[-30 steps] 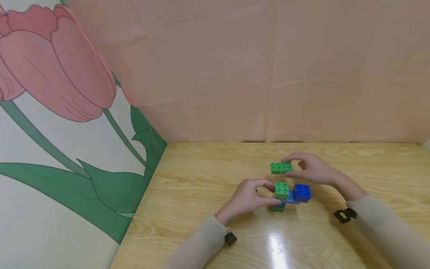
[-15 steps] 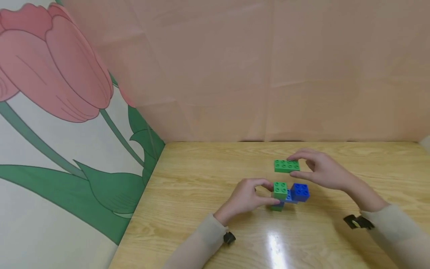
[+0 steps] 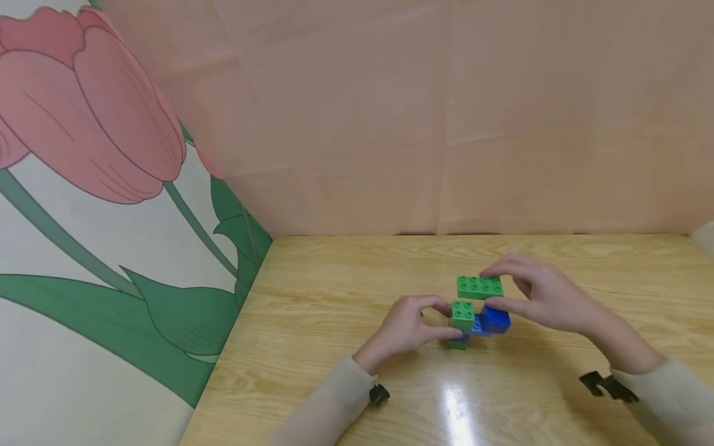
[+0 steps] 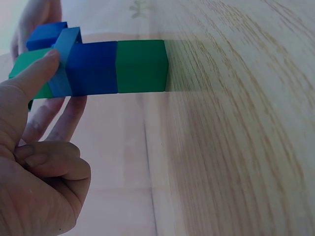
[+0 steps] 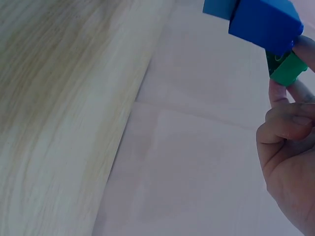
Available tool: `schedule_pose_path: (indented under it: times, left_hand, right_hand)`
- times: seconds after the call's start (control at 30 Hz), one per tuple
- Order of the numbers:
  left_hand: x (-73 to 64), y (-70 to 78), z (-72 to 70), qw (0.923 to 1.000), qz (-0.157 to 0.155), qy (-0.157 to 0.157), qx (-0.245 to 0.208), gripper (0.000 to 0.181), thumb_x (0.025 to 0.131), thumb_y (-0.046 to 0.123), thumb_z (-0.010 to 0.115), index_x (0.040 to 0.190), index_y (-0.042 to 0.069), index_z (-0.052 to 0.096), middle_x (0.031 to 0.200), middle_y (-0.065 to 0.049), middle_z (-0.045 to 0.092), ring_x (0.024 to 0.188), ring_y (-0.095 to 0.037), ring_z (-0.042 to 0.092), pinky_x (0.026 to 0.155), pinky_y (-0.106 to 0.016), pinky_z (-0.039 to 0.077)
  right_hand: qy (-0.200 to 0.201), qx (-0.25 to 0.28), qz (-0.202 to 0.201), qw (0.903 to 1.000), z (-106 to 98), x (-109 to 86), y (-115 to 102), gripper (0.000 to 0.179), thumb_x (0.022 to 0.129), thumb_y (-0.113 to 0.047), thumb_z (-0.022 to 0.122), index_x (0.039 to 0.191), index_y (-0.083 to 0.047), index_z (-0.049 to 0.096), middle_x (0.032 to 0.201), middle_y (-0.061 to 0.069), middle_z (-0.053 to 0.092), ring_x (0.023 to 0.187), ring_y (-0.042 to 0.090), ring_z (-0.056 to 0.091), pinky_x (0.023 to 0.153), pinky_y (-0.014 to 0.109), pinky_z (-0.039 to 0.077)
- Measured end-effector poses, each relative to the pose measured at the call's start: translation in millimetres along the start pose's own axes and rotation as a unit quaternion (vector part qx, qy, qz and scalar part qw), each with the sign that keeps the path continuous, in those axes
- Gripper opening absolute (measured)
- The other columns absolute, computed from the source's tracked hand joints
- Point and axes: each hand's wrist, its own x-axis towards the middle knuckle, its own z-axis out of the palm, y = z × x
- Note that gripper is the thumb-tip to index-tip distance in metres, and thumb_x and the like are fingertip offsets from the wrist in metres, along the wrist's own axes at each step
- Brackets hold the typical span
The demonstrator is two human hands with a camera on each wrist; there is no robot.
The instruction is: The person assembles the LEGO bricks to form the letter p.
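In the head view my left hand [image 3: 409,325] pinches the light green square brick [image 3: 462,314] on top of a small stack. From the left wrist view, the stack stands on a green brick [image 4: 141,66], with a dark blue brick [image 4: 93,69] above it and a light blue plate [image 4: 66,59] over that. A blue square brick [image 3: 496,319] sits on the plate's right end. My right hand [image 3: 549,300] pinches the right end of a long green brick [image 3: 478,287], held behind the stack's top. The right thumb passes in front of the blue square brick.
A wooden table [image 3: 312,297] lies under the stack. Behind it rises a pinkish cloth wall [image 3: 357,124], and at left a panel with a printed tulip [image 3: 128,105]. Black straps [image 3: 379,394] hang at the wrists.
My right hand first shifted right with the long green brick, then came down and nearer to the stack. The left hand keeps its hold on the stack, which stays in place.
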Motion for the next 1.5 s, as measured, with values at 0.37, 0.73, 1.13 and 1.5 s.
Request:
schedule_pose_path:
  times: [0.37, 0.73, 1.13, 1.5]
  left_hand:
    - [0.4, 0.9, 0.6, 1.0, -0.003, 0.0, 0.001, 0.038, 0.085, 0.046, 0.085, 0.115, 0.026, 0.076, 0.106, 0.025, 0.068, 0.075, -0.012, 0.063, 0.054, -0.024, 0.05]
    - [0.1, 1.8, 1.3, 1.0, 0.004, 0.005, -0.005, 0.035, 0.086, 0.043, 0.086, 0.114, 0.026, 0.076, 0.105, 0.025, 0.068, 0.095, -0.017, 0.069, 0.063, -0.022, 0.051]
    - [0.1, 1.6, 2.2, 1.0, 0.003, 0.006, -0.004, 0.035, 0.086, 0.044, 0.086, 0.114, 0.025, 0.076, 0.105, 0.024, 0.069, 0.096, -0.022, 0.069, 0.063, -0.022, 0.051]
    - [-0.1, 0.7, 2.0, 0.9999, 0.012, 0.005, 0.0, 0.036, 0.087, 0.043, 0.085, 0.116, 0.024, 0.076, 0.107, 0.022, 0.069, 0.105, -0.016, 0.069, 0.072, -0.021, 0.052]
  right_hand:
    - [-0.001, 0.019, -0.007, 0.9998, 6, -9.1, -8, 0.053, 0.078, -0.012, 0.093, 0.122, -0.028, 0.069, 0.099, -0.017, 0.061, 0.061, 0.0, 0.032, 0.05, 0.019, 0.034]
    - [0.0, 0.035, -0.01, 0.9993, 11, -15.2, -12, 0.054, 0.077, -0.01, 0.093, 0.121, -0.027, 0.069, 0.096, -0.017, 0.061, 0.059, -0.001, 0.032, 0.048, 0.019, 0.036]
    - [0.0, 0.032, -0.007, 0.9995, 14, -17.5, -17, 0.057, 0.075, -0.012, 0.095, 0.122, -0.029, 0.067, 0.107, -0.018, 0.063, 0.063, -0.002, 0.032, 0.051, 0.017, 0.036]
    - [0.02, 0.033, -0.001, 0.9993, 18, -11.9, -23, 0.049, 0.081, -0.01, 0.09, 0.123, -0.027, 0.071, 0.102, -0.017, 0.064, 0.061, 0.002, 0.035, 0.051, 0.021, 0.035]
